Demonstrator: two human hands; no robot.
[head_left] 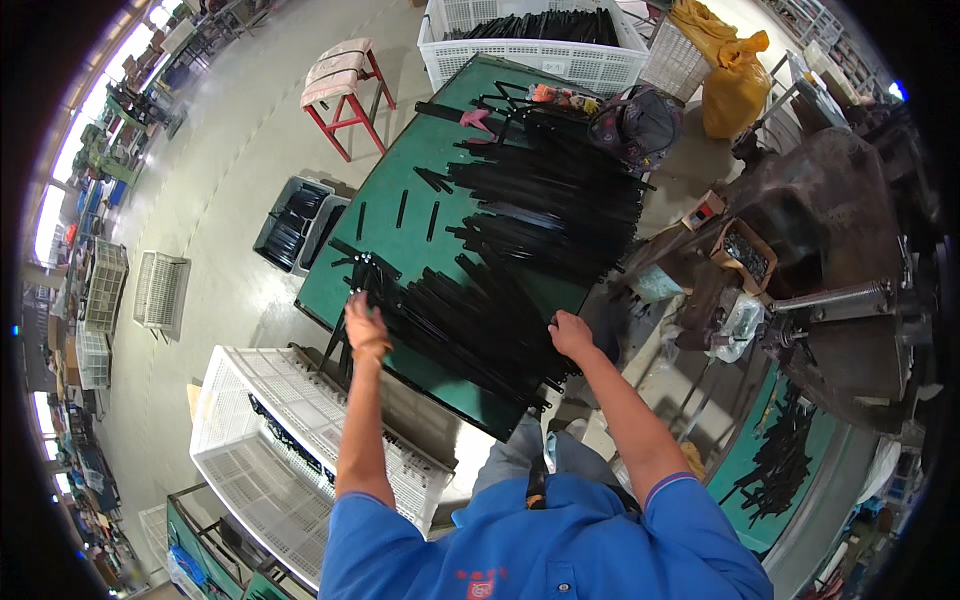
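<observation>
**Gathering black strips on green table**

Both hands bracket the near pile of strips (470, 320) on the table (400, 250). Left hand (366, 325) sits at the pile's left end, fingers curled onto the strips. Right hand (570, 334) is at the right end, fingers closed (grip unclear). Looks like squaring up a bundle; a lift would need even hold at both ends. White crate (290, 440) lies below left.

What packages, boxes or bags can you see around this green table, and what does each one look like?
Yellow bag: far right of the table, bulging sack knotted at the top.
Cardboard box: on the dark machine to the right, open, brown, holding small dark parts.
Clear plastic bag: just below that box, crumpled.
White crate: at the table's far end, perforated plastic, filled with black strips.
No signs or screens show.
</observation>
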